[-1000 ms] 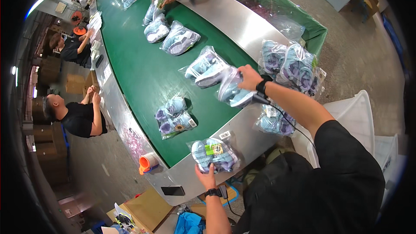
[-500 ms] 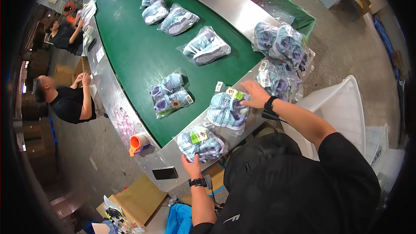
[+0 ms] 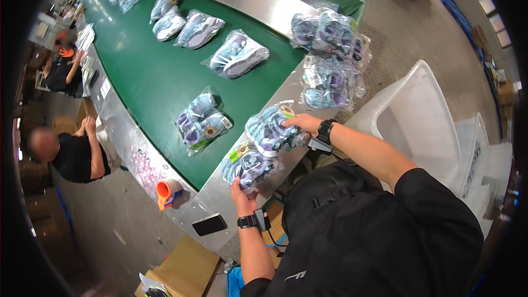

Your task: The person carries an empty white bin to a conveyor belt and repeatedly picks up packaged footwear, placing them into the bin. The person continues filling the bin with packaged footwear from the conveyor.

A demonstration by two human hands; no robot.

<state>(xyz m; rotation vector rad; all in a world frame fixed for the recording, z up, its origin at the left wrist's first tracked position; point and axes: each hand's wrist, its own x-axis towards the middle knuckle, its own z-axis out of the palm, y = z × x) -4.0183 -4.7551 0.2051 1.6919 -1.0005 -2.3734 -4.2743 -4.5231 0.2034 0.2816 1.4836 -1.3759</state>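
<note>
At the metal end of the conveyor lie two clear plastic bags, each with a pair of light blue and purple sneakers. My left hand (image 3: 243,197) grips the near edge of the lower bag of sneakers (image 3: 252,168). The upper bag of sneakers (image 3: 269,132) is held at its right side by my right hand (image 3: 303,124), thumb and fingers pressed on the plastic; some fingers are hidden. The two bags touch or nearly touch. Another bagged pair of sneakers (image 3: 202,121) rests on the green belt just beyond them.
More bagged shoes (image 3: 240,55) lie farther up the green belt (image 3: 132,71). Stacked bagged shoes (image 3: 329,36) fill the right corner, near a white bin (image 3: 421,126). A phone (image 3: 209,224) and an orange tape roll (image 3: 166,191) sit left. A co-worker (image 3: 77,151) stands across.
My right hand has closed from spread fingers onto the upper bag of sneakers. That bag has come closer to the lower one. The whole view has shifted as well.
</note>
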